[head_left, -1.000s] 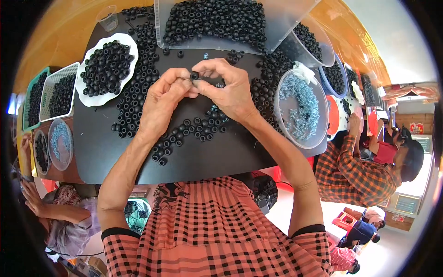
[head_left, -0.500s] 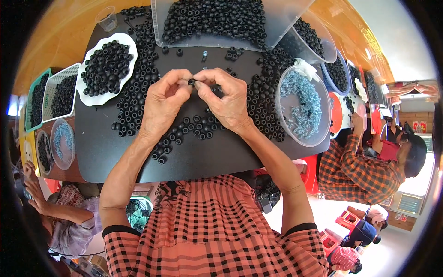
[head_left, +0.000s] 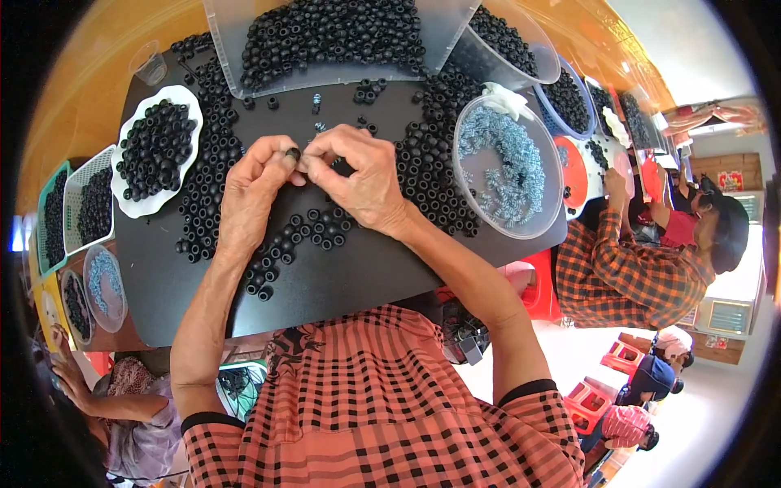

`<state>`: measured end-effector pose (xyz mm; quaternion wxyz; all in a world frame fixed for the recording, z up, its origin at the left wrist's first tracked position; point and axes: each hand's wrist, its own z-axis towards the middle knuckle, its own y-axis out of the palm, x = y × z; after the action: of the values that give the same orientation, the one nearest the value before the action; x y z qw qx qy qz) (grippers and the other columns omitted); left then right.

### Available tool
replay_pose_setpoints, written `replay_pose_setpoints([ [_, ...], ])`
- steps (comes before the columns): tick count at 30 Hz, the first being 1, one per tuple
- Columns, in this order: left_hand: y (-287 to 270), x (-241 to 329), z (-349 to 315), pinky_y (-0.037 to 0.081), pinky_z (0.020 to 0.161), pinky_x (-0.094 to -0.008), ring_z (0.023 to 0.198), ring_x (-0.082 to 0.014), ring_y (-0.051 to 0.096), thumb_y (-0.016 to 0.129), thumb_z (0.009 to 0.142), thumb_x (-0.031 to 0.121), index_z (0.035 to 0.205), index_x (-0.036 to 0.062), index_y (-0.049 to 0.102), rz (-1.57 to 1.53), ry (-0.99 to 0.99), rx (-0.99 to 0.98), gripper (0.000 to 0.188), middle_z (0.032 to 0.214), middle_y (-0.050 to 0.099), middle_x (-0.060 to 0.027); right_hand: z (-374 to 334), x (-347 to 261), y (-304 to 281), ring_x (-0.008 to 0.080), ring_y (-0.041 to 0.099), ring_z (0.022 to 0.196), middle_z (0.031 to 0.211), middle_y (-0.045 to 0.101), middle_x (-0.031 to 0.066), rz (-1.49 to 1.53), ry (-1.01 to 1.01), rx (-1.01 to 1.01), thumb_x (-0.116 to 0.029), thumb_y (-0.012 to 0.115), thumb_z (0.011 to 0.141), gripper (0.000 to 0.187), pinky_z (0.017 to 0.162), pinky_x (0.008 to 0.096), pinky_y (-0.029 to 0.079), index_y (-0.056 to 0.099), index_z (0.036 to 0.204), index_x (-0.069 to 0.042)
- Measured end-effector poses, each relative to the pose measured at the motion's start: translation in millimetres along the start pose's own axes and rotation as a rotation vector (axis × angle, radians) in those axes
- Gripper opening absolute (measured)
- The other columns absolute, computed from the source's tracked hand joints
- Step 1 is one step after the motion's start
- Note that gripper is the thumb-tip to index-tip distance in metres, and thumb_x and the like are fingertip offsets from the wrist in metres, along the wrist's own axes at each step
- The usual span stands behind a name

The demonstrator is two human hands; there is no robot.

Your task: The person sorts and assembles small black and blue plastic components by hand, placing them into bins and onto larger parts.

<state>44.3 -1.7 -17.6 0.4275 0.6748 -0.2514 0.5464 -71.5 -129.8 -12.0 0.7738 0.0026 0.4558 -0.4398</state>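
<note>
A small black cap-like piece (head_left: 292, 152) with a rounded body sits pinched between the thumb and forefinger of my left hand (head_left: 248, 191). Right beside it, my right hand (head_left: 364, 179) has its thumb and fingertips pressed together; whatever they hold, if anything, is hidden. Both hands hover over the dark table (head_left: 358, 276). Loose black hollow pieces (head_left: 316, 228) lie below them. Just beyond the fingers are a few tiny light blue pieces (head_left: 317, 103). To the right, a clear round tub (head_left: 482, 168) holds many more of these blue pieces.
Heaps of black pieces (head_left: 213, 146) flank my hands. A large clear bin (head_left: 224, 49) of them stands at the far side. Left are a white scalloped plate (head_left: 127, 198) and a white basket (head_left: 104, 232). At right, a person in a checked shirt (head_left: 630, 272) sits working.
The whole view has shifted, so the table and hands appear further left. The black piece now sits in my left fingertips rather than between both hands, and my right hand has tilted over.
</note>
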Motion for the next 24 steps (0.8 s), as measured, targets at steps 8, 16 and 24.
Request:
replay_pose_setpoints([
  [8,3,5,1,0.046,0.078,-0.0218,0.079,-0.0079,0.058,0.053,0.092,0.007,0.098,0.0031,0.060,-0.043,-0.026,0.053,0.010,0.089,0.063,-0.0027,26,29,-63,0.0281,0.060,0.068,0.074,0.063,0.0114,-0.302,0.084,-0.238,-0.006,0.063,0.073,0.009,0.064,0.0380,0.048,0.064,0.083,-0.004],
  [16,1,4,0,0.046,0.078,-0.0232,0.081,-0.0084,0.059,0.053,0.092,0.008,0.098,0.0033,0.060,-0.047,-0.011,0.049,0.011,0.087,0.063,-0.0023,35,32,-61,0.0045,0.048,0.056,0.061,0.056,-0.0013,-0.078,0.274,-0.255,-0.006,0.065,0.079,0.012,0.052,0.0227,0.041,0.068,0.090,-0.003],
  [24,4,6,-1,0.045,0.078,-0.0236,0.077,-0.0090,0.057,0.053,0.092,0.009,0.099,0.0030,0.060,-0.075,-0.061,0.036,0.012,0.085,0.064,-0.0043,26,43,-58,0.0282,0.062,0.072,0.079,0.066,0.0095,-0.420,-0.147,-0.454,-0.006,0.066,0.073,0.015,0.066,0.0361,0.050,0.069,0.087,-0.004],
])
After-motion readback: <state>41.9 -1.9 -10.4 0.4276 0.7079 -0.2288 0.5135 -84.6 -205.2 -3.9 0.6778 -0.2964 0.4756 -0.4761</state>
